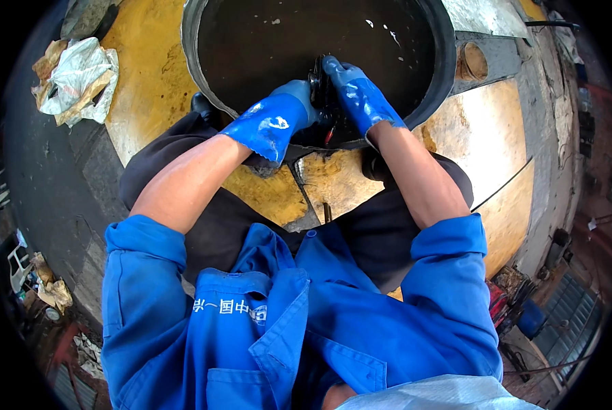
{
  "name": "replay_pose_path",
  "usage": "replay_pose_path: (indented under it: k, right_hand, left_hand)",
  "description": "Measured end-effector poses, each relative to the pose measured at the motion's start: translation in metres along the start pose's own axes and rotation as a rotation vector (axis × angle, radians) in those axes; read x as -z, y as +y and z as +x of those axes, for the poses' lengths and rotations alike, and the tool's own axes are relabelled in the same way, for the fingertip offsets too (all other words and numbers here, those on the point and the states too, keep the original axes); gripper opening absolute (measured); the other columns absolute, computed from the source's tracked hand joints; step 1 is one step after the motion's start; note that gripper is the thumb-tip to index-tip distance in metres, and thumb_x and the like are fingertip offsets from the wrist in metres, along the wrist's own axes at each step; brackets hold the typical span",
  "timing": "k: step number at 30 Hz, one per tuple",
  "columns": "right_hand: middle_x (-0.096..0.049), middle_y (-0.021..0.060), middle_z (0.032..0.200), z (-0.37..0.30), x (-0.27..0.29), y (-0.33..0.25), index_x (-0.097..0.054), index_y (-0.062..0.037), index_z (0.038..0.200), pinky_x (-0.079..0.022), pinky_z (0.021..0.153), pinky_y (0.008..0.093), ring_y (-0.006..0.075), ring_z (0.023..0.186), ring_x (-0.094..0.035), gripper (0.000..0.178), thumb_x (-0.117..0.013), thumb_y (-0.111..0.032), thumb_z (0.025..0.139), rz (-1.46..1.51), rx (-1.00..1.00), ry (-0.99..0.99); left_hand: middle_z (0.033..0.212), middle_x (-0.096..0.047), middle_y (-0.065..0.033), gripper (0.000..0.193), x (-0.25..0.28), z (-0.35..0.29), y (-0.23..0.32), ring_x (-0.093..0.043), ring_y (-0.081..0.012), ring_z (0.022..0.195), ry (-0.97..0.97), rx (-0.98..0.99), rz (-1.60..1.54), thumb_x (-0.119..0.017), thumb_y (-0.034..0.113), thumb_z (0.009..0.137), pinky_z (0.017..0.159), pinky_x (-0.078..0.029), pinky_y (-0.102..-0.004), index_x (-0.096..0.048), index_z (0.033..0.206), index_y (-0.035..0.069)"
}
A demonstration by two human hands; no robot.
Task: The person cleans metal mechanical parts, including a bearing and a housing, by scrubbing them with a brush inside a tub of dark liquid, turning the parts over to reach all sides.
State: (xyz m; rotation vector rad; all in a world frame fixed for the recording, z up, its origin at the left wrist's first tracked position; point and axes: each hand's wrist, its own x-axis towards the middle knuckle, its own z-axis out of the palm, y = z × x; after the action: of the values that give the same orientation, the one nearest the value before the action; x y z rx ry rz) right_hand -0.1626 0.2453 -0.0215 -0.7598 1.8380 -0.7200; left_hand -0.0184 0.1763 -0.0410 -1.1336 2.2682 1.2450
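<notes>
Both my hands wear wet blue rubber gloves and hang over the near side of a large round black tub (191,55) filled with dark liquid (278,48). My left hand (291,102) is closed on the left side of a dark, shiny wet part (316,83), whose exact kind I cannot make out. From the right, my right hand (352,82) grips the same part, its fingers curled over the top. A small red piece (329,135) shows just below the hands, near the tub's front rim. My fingertips are partly hidden behind the gloves and the part.
Yellow, stained boards (142,68) lie under and around the tub. A crumpled white plastic bag (80,75) sits on the left. Right of the tub stands a small brown round container (472,61). My bent knees flank the tub's near side, and a dark rod (502,184) lies on the right.
</notes>
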Motion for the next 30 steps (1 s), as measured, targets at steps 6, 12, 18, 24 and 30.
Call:
replay_pose_path:
  k: [6,12,18,24,30]
  right_hand:
    - [-0.072,0.0203,0.110,0.020,-0.009,0.010,-0.064,0.0045,0.126,-0.051,0.092,0.0371,0.0284,0.100,-0.068,0.064,-0.046,-0.053,0.104,-0.036,-0.056,0.078]
    - [-0.070,0.0216,0.116,0.025,-0.002,0.010,-0.062,0.0031,0.130,-0.049,0.097,0.0386,0.0306,0.106,-0.067,0.070,-0.043,-0.059,0.102,-0.101,-0.133,0.057]
    - [-0.070,0.0201,0.120,0.005,-0.002,-0.008,-0.062,-0.0004,0.131,-0.047,0.099,0.0401,0.0337,0.111,-0.067,0.069,-0.043,-0.060,0.102,-0.245,-0.035,0.082]
    - [-0.072,0.0188,0.113,0.016,-0.006,-0.004,-0.065,-0.0011,0.126,-0.049,0.097,0.0396,0.0329,0.106,-0.068,0.065,-0.043,-0.058,0.102,-0.248,-0.093,0.086]
    - [-0.073,0.0186,0.106,0.025,-0.003,0.006,-0.067,0.0006,0.120,-0.050,0.092,0.0400,0.0326,0.097,-0.068,0.061,-0.042,-0.052,0.104,-0.218,0.000,0.072]
  left_hand:
    - [0.117,-0.072,-0.0186,0.054,-0.001,0.001,0.004,-0.068,-0.0360,0.111,-0.041,0.113,-0.052,-0.084,0.038,0.076,0.096,-0.053,-0.0411,-0.072,0.121,0.010]
    - [0.119,-0.071,-0.0193,0.051,0.007,-0.003,0.012,-0.068,-0.0358,0.113,-0.049,0.165,-0.059,-0.081,0.037,0.079,0.097,-0.053,-0.0404,-0.072,0.121,0.009]
    - [0.121,-0.070,-0.0194,0.066,0.014,-0.016,0.013,-0.067,-0.0350,0.115,-0.038,0.070,0.130,-0.081,0.045,0.077,0.099,-0.053,-0.0431,-0.065,0.131,0.011]
    - [0.126,-0.069,-0.0141,0.077,0.018,-0.020,0.019,-0.067,-0.0323,0.117,0.053,0.020,0.447,-0.080,0.044,0.077,0.096,-0.056,-0.0460,-0.052,0.140,0.009]
    - [0.128,-0.068,-0.0145,0.081,0.008,-0.016,0.011,-0.066,-0.0350,0.117,0.014,0.010,0.402,-0.079,0.045,0.080,0.096,-0.056,-0.0462,-0.046,0.145,0.009]
